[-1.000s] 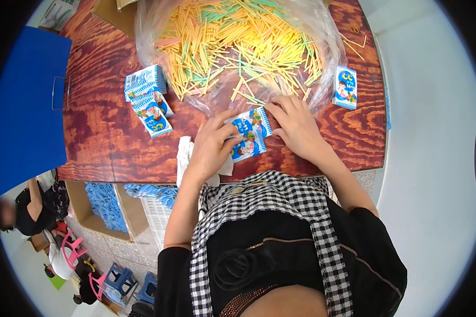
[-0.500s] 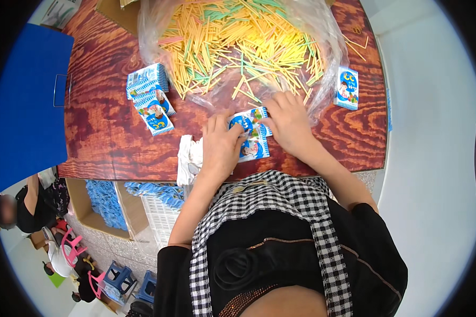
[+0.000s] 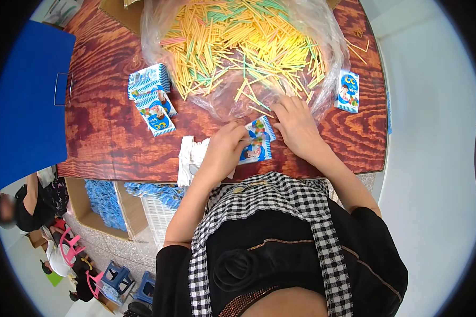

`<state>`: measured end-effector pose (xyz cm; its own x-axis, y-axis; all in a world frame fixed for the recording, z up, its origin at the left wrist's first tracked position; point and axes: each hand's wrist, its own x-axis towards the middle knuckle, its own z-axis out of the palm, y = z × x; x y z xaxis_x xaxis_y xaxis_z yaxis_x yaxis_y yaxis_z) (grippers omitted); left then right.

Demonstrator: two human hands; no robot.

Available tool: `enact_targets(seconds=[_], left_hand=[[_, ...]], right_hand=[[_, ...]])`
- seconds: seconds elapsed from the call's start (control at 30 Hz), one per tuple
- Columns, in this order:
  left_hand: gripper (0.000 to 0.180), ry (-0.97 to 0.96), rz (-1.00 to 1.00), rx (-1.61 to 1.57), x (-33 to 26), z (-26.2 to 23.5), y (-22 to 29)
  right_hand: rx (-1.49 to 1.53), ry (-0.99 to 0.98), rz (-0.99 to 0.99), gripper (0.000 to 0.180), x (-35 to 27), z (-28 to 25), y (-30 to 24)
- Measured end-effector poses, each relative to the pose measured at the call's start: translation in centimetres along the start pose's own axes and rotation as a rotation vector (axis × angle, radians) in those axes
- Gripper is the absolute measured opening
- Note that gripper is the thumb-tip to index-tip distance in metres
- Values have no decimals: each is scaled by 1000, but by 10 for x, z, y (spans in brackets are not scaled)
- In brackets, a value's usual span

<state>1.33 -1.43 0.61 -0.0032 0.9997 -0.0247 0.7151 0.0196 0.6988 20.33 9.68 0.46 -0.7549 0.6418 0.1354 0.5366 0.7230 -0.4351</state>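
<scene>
Two small blue-and-white printed packets point(image 3: 260, 138) overlap on the wooden table near its front edge, between my hands. My left hand point(image 3: 225, 148) is closed at the left edge of the upper packet, its fingertips and thumb bent together there. To the right, my right hand point(image 3: 297, 127) has its fingers stretched toward a few loose sticks, with the thumb apart and no held thing visible. Thin yellow, orange, green and pink sticks point(image 3: 248, 42) lie heaped on a clear plastic bag point(image 3: 217, 105) beyond my hands. Beside my left wrist lies a crumpled white cloth point(image 3: 188, 158).
A pile of similar packets point(image 3: 152, 98) sits on the left of the table point(image 3: 100, 132); one more packet point(image 3: 347, 91) lies at the right. Below the front edge stand a cardboard box point(image 3: 84, 211) with blue wrappers and a white crate point(image 3: 158, 214). Other people are at the lower left.
My left hand has drawn back left from the packets' middle, exposing more of them. The upper packet has tilted. My right hand has come off the packets, slightly to the right.
</scene>
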Motion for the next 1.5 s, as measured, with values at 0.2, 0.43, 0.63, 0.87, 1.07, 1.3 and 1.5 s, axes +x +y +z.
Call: enact_targets(seconds=[0.2,0.43,0.63,0.87,1.07,1.3,1.5], left_hand=[[15,26,-313,-865,-9,-31,-4],[15,-1,-110,-355,1,-28,-15],[20,70,-27,-31,13,-16,-18],[20,31,11,-62,15,-20,-25],[20,-131,-200,-602,6,-33,-33],[22,-70,-315,-1186,10,-39,-39],[25,45,-285,-1366,10,-47,-55]], right_hand=[[29,148,-4,45,-2,-2,12],[-104,155,-131,32,6,1,6],[-208,19,-55,20,31,8,-12],[-218,-155,16,16,36,13,-19],[-135,-312,97,17,20,5,-14],[-99,-149,10,13,12,-1,-15],[715,-443,289,14,18,-18,9]])
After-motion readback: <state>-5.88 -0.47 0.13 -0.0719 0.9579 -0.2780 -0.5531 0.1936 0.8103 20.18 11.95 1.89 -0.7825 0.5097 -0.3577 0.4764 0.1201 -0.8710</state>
